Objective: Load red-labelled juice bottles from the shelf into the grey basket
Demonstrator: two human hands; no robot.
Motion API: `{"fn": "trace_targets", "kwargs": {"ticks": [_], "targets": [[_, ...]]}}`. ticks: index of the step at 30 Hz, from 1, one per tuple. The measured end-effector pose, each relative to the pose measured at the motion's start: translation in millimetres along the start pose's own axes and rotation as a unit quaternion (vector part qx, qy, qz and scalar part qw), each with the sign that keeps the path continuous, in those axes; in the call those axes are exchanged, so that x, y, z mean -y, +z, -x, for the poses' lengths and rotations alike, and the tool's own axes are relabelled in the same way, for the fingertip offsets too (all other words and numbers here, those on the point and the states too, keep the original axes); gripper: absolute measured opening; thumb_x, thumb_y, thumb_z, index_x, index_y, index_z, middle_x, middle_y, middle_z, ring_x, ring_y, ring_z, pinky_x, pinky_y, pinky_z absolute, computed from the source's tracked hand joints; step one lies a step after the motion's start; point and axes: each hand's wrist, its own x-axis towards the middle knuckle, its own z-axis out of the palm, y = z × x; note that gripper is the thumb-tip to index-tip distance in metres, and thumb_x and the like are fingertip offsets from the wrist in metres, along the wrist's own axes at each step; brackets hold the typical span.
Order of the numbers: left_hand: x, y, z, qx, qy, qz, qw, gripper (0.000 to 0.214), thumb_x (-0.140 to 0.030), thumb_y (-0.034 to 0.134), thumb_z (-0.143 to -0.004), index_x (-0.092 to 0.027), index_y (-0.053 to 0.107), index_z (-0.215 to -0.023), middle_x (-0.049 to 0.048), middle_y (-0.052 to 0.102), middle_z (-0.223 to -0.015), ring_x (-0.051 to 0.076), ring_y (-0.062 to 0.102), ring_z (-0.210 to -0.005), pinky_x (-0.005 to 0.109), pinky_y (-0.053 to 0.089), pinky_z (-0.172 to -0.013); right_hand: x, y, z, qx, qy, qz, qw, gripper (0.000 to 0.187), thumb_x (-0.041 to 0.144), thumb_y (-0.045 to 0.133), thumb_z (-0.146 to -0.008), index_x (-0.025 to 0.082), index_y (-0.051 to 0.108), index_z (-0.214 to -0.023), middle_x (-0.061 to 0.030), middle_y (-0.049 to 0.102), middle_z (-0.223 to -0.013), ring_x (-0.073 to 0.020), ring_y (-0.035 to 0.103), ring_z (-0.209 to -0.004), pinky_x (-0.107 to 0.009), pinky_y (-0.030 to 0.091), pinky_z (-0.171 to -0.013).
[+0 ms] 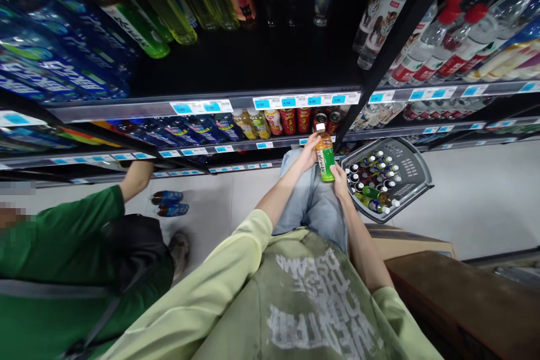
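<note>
Between both my hands is a drink bottle (325, 158) with a green label, a white cap and amber liquid. It is upright in front of the shelf edge, above my knees. My left hand (311, 152) grips its upper left side, near the shoulder. The fingers of my right hand (338, 179) close on its lower right side, by the base. Just to the right of my right hand stands a dark grey shopping basket (415, 188). Several bottles, mostly white-capped, lie inside it, among them a green-labelled bottle (377, 195).
A shelf edge (236, 102) with price tags crosses ahead, with bottles above and cans below. At left, a co-worker in a green shirt (76, 230) reaches toward the lower shelf. Two blue-labelled bottles (171, 210) lie on the floor. Cardboard boxes (468, 292) stand at right.
</note>
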Motion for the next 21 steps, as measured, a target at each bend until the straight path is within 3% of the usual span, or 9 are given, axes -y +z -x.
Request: {"fn": "trace_targets", "kwargs": {"ticks": [3,5,10,15,21], "targets": [[1.3,2.0,-1.2,-0.014,-0.004,0.016,1.0,0.048,-0.017,0.074,-0.094,-0.022,0.065,-0.14,0.0048,0.08,-0.111,0.023,0.078,-0.107,0.036,0.057,-0.104,1.0,-0.5,2.4,0.018,0.018,-0.023,0.999,0.069,0.082,0.059,-0.09,0.019,0.073,-0.116,-0.0103,0.079,-0.099,-0.0302,0.076,-0.088,-0.045,0.065,-0.08],[0.8,3.3,-1.2,-0.015,-0.008,0.016,1.0,0.045,-0.02,0.074,-0.095,-0.021,0.065,-0.139,0.0049,0.08,-0.109,0.024,0.078,-0.107,0.036,0.057,-0.104,2.8,0.8,3.6,-0.006,-0.015,0.019,1.0,0.071,0.082,0.06,-0.089,0.018,0.073,-0.115,-0.0106,0.08,-0.103,-0.0295,0.075,-0.092,-0.046,0.064,-0.087],[-3.4,2.6,0.7,-0.006,-0.032,-0.004,0.999,0.028,-0.035,0.073,-0.1,-0.018,0.069,-0.122,0.0065,0.081,-0.099,0.027,0.08,-0.098,0.034,0.06,-0.089,5.3,7.1,5.3,-0.068,-0.068,0.096,0.991,0.075,0.081,0.069,-0.084,0.015,0.074,-0.118,-0.0143,0.081,-0.108,-0.0309,0.074,-0.099,-0.046,0.061,-0.094],[-4.3,-0.4,0.6,-0.001,-0.035,-0.015,0.999,0.031,-0.043,0.077,-0.096,-0.015,0.071,-0.11,0.0081,0.081,-0.094,0.026,0.08,-0.089,0.03,0.06,-0.071,2.8,9.7,5.5,-0.076,-0.079,0.094,0.99,0.072,0.079,0.071,-0.084,0.015,0.074,-0.118,-0.0146,0.081,-0.105,-0.0311,0.074,-0.096,-0.046,0.061,-0.092],[-3.8,-0.9,-1.1,0.001,-0.031,-0.028,0.999,0.033,-0.045,0.076,-0.097,-0.015,0.072,-0.112,0.0083,0.081,-0.092,0.025,0.08,-0.087,0.03,0.06,-0.07,2.7,10.5,5.2,-0.074,-0.077,0.094,0.99,0.064,0.071,0.073,-0.085,0.017,0.071,-0.119,-0.0143,0.079,-0.11,-0.0301,0.073,-0.098,-0.046,0.06,-0.093]]}}
